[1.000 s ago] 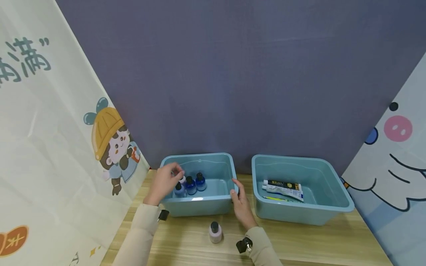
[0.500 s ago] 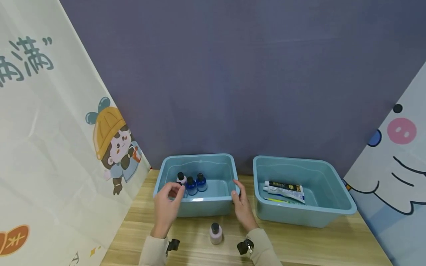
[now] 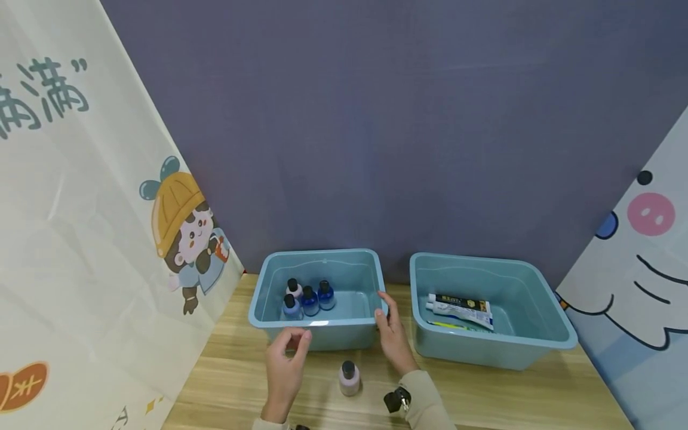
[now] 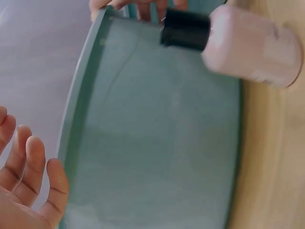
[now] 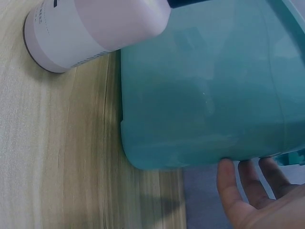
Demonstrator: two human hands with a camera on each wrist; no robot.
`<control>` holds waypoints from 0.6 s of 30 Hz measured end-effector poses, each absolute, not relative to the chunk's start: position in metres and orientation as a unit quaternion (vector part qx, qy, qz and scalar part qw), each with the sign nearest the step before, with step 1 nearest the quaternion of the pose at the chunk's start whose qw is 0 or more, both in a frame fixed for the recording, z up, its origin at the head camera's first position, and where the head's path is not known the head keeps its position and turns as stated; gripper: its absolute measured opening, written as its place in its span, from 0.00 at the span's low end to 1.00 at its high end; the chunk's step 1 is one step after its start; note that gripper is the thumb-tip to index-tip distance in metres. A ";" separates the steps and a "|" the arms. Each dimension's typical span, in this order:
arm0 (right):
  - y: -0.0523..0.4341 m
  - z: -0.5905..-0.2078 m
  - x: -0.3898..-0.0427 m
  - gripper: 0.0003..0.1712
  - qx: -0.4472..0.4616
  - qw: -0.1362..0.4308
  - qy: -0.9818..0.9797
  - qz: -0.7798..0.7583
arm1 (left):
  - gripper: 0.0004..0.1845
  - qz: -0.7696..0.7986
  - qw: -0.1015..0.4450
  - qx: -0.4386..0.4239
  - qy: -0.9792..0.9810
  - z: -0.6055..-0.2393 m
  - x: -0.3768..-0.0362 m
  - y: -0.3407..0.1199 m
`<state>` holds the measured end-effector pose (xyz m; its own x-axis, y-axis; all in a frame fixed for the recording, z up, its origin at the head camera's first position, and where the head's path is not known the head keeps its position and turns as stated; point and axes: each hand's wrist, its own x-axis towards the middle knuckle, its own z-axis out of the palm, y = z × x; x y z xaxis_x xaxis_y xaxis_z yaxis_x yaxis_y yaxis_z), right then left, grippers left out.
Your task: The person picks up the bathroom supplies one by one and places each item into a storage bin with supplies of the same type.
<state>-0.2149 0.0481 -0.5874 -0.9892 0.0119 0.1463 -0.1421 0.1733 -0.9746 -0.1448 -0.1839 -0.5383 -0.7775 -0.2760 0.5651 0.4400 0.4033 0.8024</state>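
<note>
Head view counts two light blue plastic tubs on the pale wooden tabletop (image 3: 484,394): the left tub (image 3: 317,334) at lower centre of the frame and the right tub (image 3: 543,352) to its right, a gap between them. Inside the left tub stand four small black-capped bottles (image 3: 307,297) bunched at its left side, three with blue bodies and one pale. A fifth, the pale pink round bottle with a black cap (image 3: 349,377), stands upright on the tabletop just in front of the left tub, between the two hands. The right tub holds one white toothpaste tube (image 3: 459,306) and a thin yellow-green item beside it, too small to tell.

Left hand (image 3: 286,365) hovers at bottom centre, left of the pink bottle and just before the tub's front wall; its grip is empty, fingers loosely bent. Right hand (image 3: 393,334) rests against the left tub's right front corner, fingers straight, curling round nothing.

Left wrist view shows what the head view cannot: the tub's front wall (image 4: 162,133) close up, the pink bottle (image 4: 248,45) at upper right, and relaxed fingertips (image 4: 33,167) at lower left, apart from both. Right wrist view gives the tub's rounded corner (image 5: 200,95), the bottle's white base (image 5: 90,31) at upper left, and straight fingers (image 5: 252,186) at lower right.
</note>
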 end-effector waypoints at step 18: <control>0.048 -0.548 -0.195 0.28 0.053 0.044 -0.769 0.636 | 0.06 -0.601 0.266 -0.030 -0.753 -0.578 -0.121 -0.158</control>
<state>-0.1946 0.0480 -0.5484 -0.9904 -0.0253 0.1361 -0.1384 0.1852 -0.9729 -0.1211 -0.1578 -0.5782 -0.8565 -0.2751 0.4366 0.3647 0.2761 0.8893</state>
